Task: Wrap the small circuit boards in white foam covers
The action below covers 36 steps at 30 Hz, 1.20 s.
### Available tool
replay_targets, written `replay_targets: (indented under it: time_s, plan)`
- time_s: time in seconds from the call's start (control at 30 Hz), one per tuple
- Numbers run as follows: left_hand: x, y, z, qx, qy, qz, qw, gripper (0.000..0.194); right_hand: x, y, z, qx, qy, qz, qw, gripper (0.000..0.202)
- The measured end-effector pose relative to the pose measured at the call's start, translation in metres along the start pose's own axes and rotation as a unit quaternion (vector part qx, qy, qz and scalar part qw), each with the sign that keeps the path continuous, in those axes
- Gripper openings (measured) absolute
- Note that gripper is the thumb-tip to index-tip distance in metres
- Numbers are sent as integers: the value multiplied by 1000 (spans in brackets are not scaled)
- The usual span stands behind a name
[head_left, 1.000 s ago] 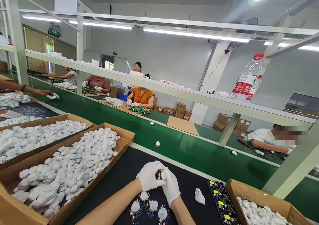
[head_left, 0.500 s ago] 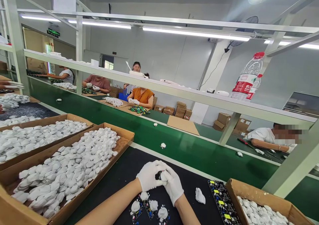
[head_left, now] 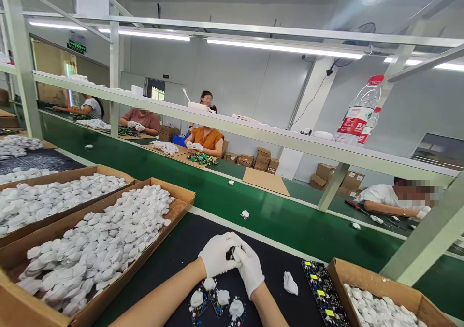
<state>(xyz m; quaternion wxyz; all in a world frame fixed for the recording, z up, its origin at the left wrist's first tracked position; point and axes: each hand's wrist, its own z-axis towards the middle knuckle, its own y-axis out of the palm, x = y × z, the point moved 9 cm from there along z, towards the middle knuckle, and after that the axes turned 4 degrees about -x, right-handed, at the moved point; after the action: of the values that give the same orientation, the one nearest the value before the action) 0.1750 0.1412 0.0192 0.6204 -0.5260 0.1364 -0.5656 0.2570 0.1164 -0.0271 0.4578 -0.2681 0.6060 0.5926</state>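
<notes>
My left hand (head_left: 216, 258), in a white glove, is closed with its fingertips meeting those of the right over the black mat. My right hand (head_left: 251, 268), also gloved, is closed around the same small circuit board (head_left: 230, 253). Only a dark bit of that board shows between the fingers, and the gloves hide the rest. Just below my wrists lie several small circuit boards (head_left: 210, 295), each with a white putty-like lump (head_left: 222, 296) on top. A loose white lump (head_left: 290, 283) rests on the mat, right of my right hand.
Cardboard trays (head_left: 183, 206) of white lumps stand at left, another tray (head_left: 366, 271) at right. Beside it lies a panel of joined boards (head_left: 320, 293). Beyond the mat runs a green conveyor (head_left: 203, 223) carrying lump-topped boards (head_left: 245, 214). A shelf (head_left: 268, 129) crosses above; co-workers sit opposite.
The lump-topped boards on the conveyor have shifted to the right. My hands stay nearly in place, with the fingers pressed slightly closer around the board.
</notes>
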Motion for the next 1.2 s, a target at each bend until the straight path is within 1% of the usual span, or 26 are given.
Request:
replay_targets:
  time_s: [0.1, 0.17, 0.27, 0.33, 0.4, 0.53, 0.6, 0.77, 0.83, 1.0, 1.1, 1.2]
  plan:
    - [1, -8, 0, 13, -11, -24, 1000, 43, 4, 9, 3, -33, 38, 61, 997, 46]
    - [2, -13, -1, 30, -8, -45, 998, 43, 6, 12, 3, -45, 61, 88, 993, 44]
    - [2, -18, -2, 60, -1, -63, 996, 44, 6, 12, 1, -42, 69, 91, 993, 30]
    - [-1, -16, -2, 68, -2, -61, 996, 46, 5, 12, -2, -38, 68, 91, 993, 23]
    - [-3, -13, -2, 65, -3, -54, 996, 47, 5, 12, -4, -36, 65, 88, 993, 21]
    - [-5, -10, -1, 59, -9, -49, 997, 46, 6, 12, -3, -29, 61, 83, 994, 22]
    - [-4, -11, -1, 56, -10, -56, 997, 47, 8, 12, -2, -30, 67, 82, 994, 26]
    - [-7, -12, 0, 47, -10, -86, 995, 49, 11, 14, -1, -53, 94, 87, 990, 43]
    - [-10, -12, 1, 47, -12, -95, 994, 50, 10, 14, -2, -59, 92, 85, 990, 39]
    - [-13, -9, 1, 41, -16, -97, 994, 52, 2, 20, -8, -75, 70, 68, 992, 21]
    - [-11, -8, 0, 38, -11, -83, 996, 51, -1, 23, -9, -80, 54, 57, 994, 19]
    - [-9, -8, -1, 41, -9, -81, 996, 48, -1, 20, -6, -75, 41, 47, 995, 24]
